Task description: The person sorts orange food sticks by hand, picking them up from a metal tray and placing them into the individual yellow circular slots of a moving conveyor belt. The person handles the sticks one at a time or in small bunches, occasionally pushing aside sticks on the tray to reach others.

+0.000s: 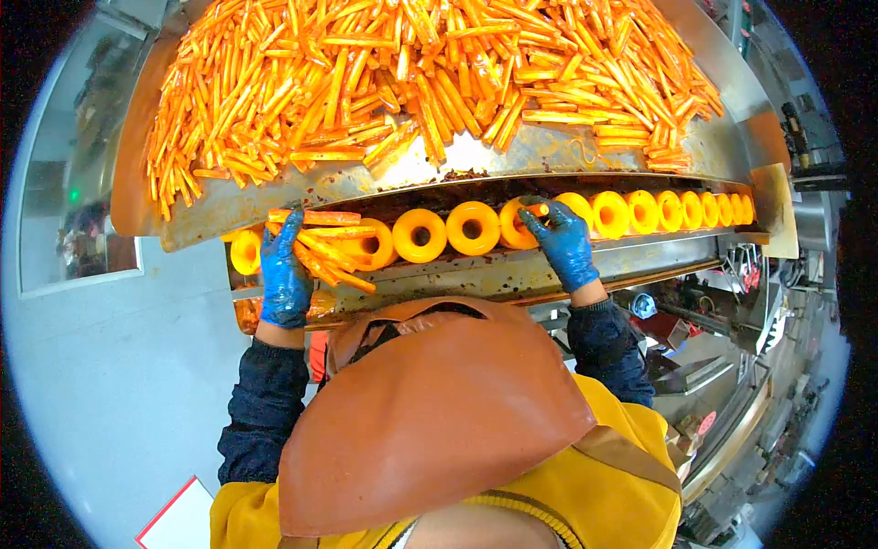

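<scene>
My left hand (287,273), in a blue glove, is closed around a bunch of glossy orange sticks (331,245) that fan out to the right over the nearest yellow cups. My right hand (567,240), gloved the same way, pinches a single orange stick (533,211) whose end sticks out to the left. It is over the row of round yellow cups with holes in the middle, right beside one cup (515,225). Two more yellow cups (419,235) (473,228) stand between my hands, their dark holes facing up.
A large heap of orange sticks (366,82) lies on a metal tray (540,146) beyond the cups. The row of cups runs on to the right (672,210). A metal ledge (457,274) lies on my side, above a brown apron (430,421). Machinery stands at the right.
</scene>
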A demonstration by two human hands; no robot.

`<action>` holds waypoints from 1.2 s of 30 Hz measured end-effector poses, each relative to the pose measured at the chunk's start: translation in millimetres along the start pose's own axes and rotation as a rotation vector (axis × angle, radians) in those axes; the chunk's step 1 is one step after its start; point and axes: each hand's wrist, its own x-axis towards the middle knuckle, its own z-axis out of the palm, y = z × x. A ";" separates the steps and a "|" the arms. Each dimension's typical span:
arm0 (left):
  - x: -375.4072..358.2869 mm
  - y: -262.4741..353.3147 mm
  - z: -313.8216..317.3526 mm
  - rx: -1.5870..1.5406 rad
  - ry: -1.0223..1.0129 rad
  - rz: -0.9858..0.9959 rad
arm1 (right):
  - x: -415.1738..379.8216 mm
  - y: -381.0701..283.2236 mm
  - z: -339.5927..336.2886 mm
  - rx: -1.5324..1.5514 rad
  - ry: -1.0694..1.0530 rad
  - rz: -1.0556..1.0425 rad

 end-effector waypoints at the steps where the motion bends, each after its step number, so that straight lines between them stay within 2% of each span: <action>1: -0.1 0.0 0.7 0.006 -0.012 -0.003 | -1.3 3.0 -2.7 -0.014 0.074 -0.110; 2: -0.8 0.0 1.1 0.013 -0.020 -0.007 | -1.7 3.7 -4.8 -0.016 0.075 -0.110; 4: -3.5 1.4 5.2 0.018 -0.032 0.004 | -3.4 -0.2 -9.4 0.299 0.158 0.021; 6: -5.5 2.2 10.0 0.025 -0.047 0.017 | -3.6 -7.5 -15.1 0.303 0.224 0.026; 8: -5.9 2.1 15.2 0.042 -0.042 0.016 | 0.7 -5.5 -21.1 0.023 0.113 0.066; 9: -5.2 1.0 16.0 0.044 -0.048 0.015 | 1.6 11.9 -15.8 0.057 0.015 0.110; 12: -0.6 -2.9 14.7 0.030 -0.063 0.011 | 0.5 19.4 -12.8 0.040 0.019 0.086; 13: -0.9 -3.5 12.7 0.034 -0.063 0.015 | 0.1 10.8 -19.2 -0.041 0.003 0.199; 14: -1.3 -4.1 11.1 0.039 -0.062 0.018 | -2.5 9.4 -17.7 -0.039 0.002 0.201; 16: 0.3 -5.5 12.3 0.026 -0.056 -0.002 | -4.0 7.0 -15.4 0.455 0.214 0.131; 17: 0.9 -6.0 13.7 0.013 -0.052 -0.022 | -4.3 8.1 -11.1 0.456 0.214 0.132; 20: 0.1 -8.1 25.1 0.105 -0.089 0.017 | -8.1 13.9 9.9 0.146 0.030 -0.004; 21: 1.0 -9.5 28.9 0.108 -0.092 0.017 | -6.3 -14.6 -5.1 -0.067 -0.181 0.065; 22: 2.0 -11.7 32.2 0.175 -0.133 0.037 | -8.9 -19.9 -3.0 -0.066 -0.178 0.066; 24: 3.5 -18.0 41.8 0.306 -0.208 0.079 | -9.9 -27.1 1.4 -0.155 0.007 -0.091; 25: -4.4 -11.9 59.4 0.321 -0.248 0.064 | -8.8 -35.1 4.6 -0.027 -0.001 -0.144; 26: -0.5 -19.2 63.9 0.350 -0.297 0.025 | -6.8 -49.5 5.0 0.094 -0.117 -0.176; 28: -4.3 -24.9 85.6 0.418 -0.473 0.008 | -5.4 -77.5 19.5 0.314 -0.192 -0.216; 29: -9.6 -25.4 96.1 0.469 -0.554 -0.018 | -1.1 -84.7 30.9 0.261 -0.124 -0.420; 30: -14.4 -26.3 104.6 0.522 -0.633 -0.045 | -2.2 -92.9 35.7 0.285 -0.253 -0.270; 31: -14.7 -33.9 108.1 0.581 -0.716 0.099 | -1.0 -88.0 43.2 0.257 -0.265 -0.247; 32: -12.3 -35.8 107.9 0.586 -0.721 0.098 | -0.7 -78.7 53.9 0.231 -0.278 -0.222; 33: -9.0 -36.5 107.7 0.636 -0.689 0.204 | -2.5 -67.4 59.5 0.235 -0.273 -0.220; 34: -6.7 -35.6 107.1 0.683 -0.655 0.311 | -4.8 -53.8 60.3 0.242 -0.158 -0.156; 35: -6.3 -29.2 105.6 0.629 -0.548 0.228 | -6.9 -41.9 58.0 0.248 -0.045 -0.091; 36: -1.9 -30.0 102.2 0.633 -0.550 0.225 | -8.3 -40.6 46.9 0.263 -0.057 0.017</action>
